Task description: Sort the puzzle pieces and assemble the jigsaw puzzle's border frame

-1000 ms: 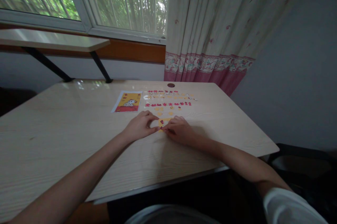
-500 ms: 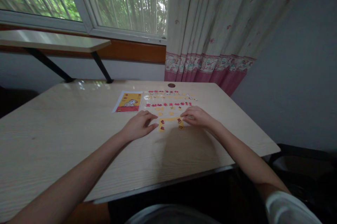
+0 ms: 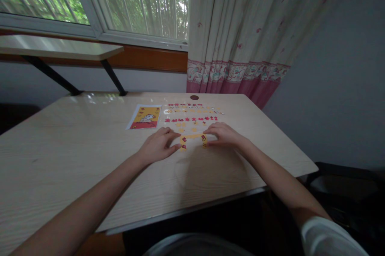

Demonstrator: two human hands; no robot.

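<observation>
- Two bare hands are set about a joined yellow jigsaw section [image 3: 194, 136], which is laid flat on the wood-grain table [image 3: 144, 192], bracket-shaped, its gap facing six o'clock.
- At the section's nine o'clock, the left hand [image 3: 159, 144] is placed with thumb and index finger well parted, tips by the left edge; nothing is seen gripped between them.
- At three o'clock, the right hand [image 3: 224, 135] is held with thumb and index finger parted, tips by the right edge; whether pressure is being applied cannot be told.
- At twelve o'clock, loose yellow pieces [image 3: 181, 125] are spread nearest, backed by a row of red pieces [image 3: 192, 119] and mixed rows beyond.
- At ten o'clock, a printed picture sheet [image 3: 146, 117] is laid, a white animal shown.
</observation>
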